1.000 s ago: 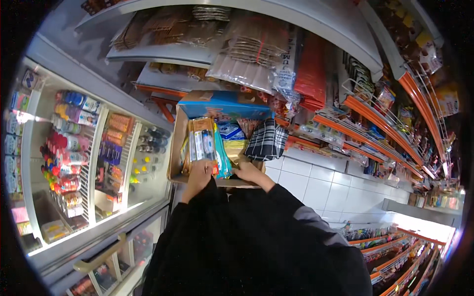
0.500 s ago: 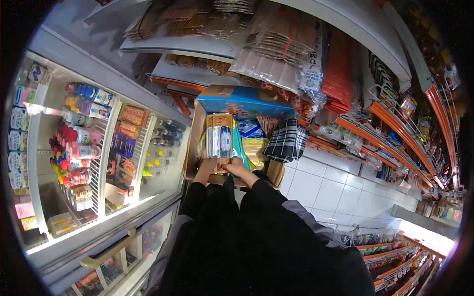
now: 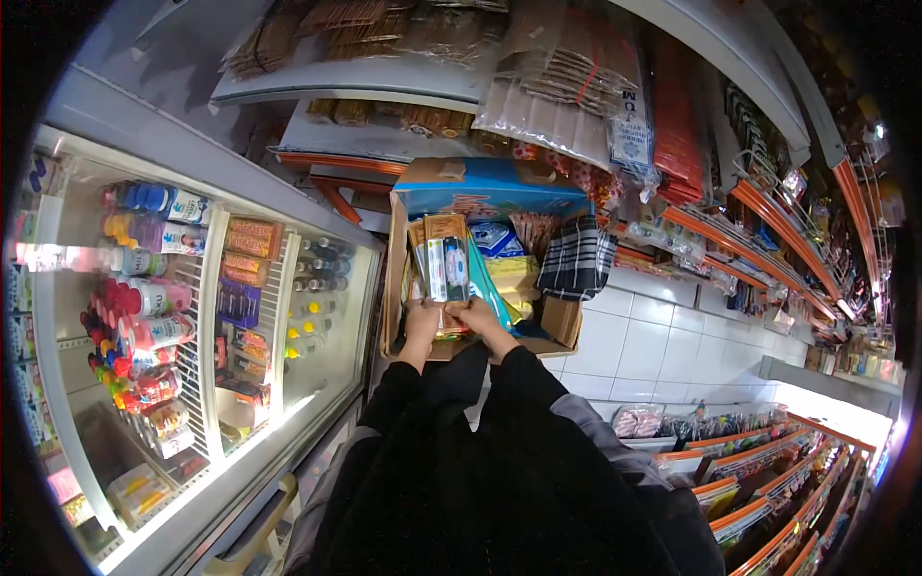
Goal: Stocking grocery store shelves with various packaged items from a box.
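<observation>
Flat pack is being gripped, unreleased, at near end by curled left hand and right hand. Rightward, yellow packets are already being held in carton.

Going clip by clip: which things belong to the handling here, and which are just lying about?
Handling:
- left hand and right hand, at the near end of a flat package
- cardboard box around it

Lying about:
- bottles in the fridge
- red packets
- orange-edged shelves
</observation>
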A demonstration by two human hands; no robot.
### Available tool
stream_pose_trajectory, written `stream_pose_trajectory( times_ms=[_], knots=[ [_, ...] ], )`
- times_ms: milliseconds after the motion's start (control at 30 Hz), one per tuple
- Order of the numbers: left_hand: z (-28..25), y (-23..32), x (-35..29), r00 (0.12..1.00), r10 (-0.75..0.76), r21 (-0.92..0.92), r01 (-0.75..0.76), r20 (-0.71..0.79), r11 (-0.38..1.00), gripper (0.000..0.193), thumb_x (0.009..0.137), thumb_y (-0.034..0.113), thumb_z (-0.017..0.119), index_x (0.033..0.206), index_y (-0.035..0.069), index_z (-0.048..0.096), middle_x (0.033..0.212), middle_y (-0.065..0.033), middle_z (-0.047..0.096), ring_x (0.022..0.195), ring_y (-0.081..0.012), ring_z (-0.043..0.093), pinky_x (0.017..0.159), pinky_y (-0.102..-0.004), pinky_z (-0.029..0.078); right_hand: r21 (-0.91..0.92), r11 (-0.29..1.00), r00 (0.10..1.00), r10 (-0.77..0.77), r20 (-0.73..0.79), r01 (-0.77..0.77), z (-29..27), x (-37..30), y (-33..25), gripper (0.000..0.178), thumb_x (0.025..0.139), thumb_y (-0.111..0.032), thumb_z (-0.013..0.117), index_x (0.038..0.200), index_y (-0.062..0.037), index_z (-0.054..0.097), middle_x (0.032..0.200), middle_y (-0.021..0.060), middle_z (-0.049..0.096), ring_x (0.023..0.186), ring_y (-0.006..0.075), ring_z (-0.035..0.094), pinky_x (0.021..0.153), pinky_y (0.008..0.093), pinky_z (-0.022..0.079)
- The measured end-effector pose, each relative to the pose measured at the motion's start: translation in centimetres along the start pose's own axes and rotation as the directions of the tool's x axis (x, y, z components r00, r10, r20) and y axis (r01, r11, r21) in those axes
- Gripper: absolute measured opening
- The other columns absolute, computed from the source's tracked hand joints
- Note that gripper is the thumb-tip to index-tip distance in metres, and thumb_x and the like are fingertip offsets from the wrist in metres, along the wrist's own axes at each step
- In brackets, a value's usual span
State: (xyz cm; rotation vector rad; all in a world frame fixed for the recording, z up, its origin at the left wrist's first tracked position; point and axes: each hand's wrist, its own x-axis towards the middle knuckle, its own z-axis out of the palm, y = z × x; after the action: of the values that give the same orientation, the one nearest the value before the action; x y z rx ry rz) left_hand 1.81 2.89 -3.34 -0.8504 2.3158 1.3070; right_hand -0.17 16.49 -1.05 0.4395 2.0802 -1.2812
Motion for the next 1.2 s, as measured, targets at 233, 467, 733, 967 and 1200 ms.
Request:
stream_pose_trajectory(
  times_ms=[233, 467, 733, 967, 1200],
  knots=[
    [0.2, 1.4, -0.1, 0.909, -0.157, -0.227, 0.259, 0.386, 0.939, 0.03, 0.085, 0.026, 0.047, 0.097, 0.001, 0.058, 0.08, -0.0042, 0.055, 0.071, -0.0118, 0.049, 0.061, -0.0269, 0.039, -0.332, 0.943, 0.989, -0.07, -0.126, 0.025, -2.1, 0.5, 2.4, 0.051, 0.067, -0.033, 0.07, 0.1, 0.0006, 0.053, 0.091, 0.0211, 0.061, 0.085, 0.037, 0.058, 0.073, 0.0414, 0.047],
    [-0.3, 0.8, 0.0, 0.936, -0.203, -0.39, 0.308, 0.289, 0.867, 0.028, 0.083, 0.023, 0.05, 0.092, -0.002, 0.06, 0.077, -0.007, 0.058, 0.069, -0.0156, 0.054, 0.063, -0.0286, 0.041, -0.384, 0.923, 0.984, -0.084, -0.154, 0.019, -7.5, -2.8, -0.4, 0.027, 0.07, -0.01, 0.061, 0.093, 0.0015, 0.051, 0.087, 0.0218, 0.059, 0.082, 0.0364, 0.058, 0.07, 0.041, 0.047],
    [1.6, -1.3, 2.4, 0.939, -0.287, -0.265, 0.331, 0.192, 0.906, 0.047, 0.087, 0.038, 0.042, 0.11, 0.0, 0.055, 0.086, -0.0102, 0.057, 0.069, -0.0186, 0.053, 0.062, -0.0297, 0.043, 0.352, 0.934, 0.982, -0.011, 0.191, -0.058, -8.0, -2.6, 1.5, 0.035, 0.073, 0.002, 0.062, 0.106, 0.0019, 0.049, 0.086, 0.0047, 0.059, 0.076, 0.0125, 0.057, 0.066, 0.025, 0.048],
    [0.4, 1.6, 0.3, 0.914, -0.263, -0.401, 0.376, 0.309, 0.836, 0.043, 0.086, 0.035, 0.05, 0.121, 0.01, 0.044, 0.106, -0.0081, 0.053, 0.093, -0.0193, 0.051, 0.069, -0.0343, 0.044, -0.552, 0.822, 0.963, -0.242, -0.117, 0.14, -0.9, -1.7, 1.5, 0.054, 0.067, -0.018, 0.061, 0.115, -0.0005, 0.047, 0.098, 0.0277, 0.05, 0.1, 0.0425, 0.045, 0.086, 0.0479, 0.039],
    [-0.2, 1.7, 0.5, 0.932, -0.174, -0.476, 0.316, 0.318, 0.821, 0.046, 0.083, 0.02, 0.054, 0.125, 0.007, 0.039, 0.11, -0.0078, 0.052, 0.093, -0.0197, 0.051, 0.073, -0.0328, 0.043, -0.554, 0.82, 0.967, -0.234, -0.097, 0.143, -1.1, -1.3, 0.7, 0.053, 0.069, -0.025, 0.064, 0.108, 0.0049, 0.046, 0.098, 0.0266, 0.05, 0.097, 0.0439, 0.046, 0.083, 0.0454, 0.041]
  ],
)
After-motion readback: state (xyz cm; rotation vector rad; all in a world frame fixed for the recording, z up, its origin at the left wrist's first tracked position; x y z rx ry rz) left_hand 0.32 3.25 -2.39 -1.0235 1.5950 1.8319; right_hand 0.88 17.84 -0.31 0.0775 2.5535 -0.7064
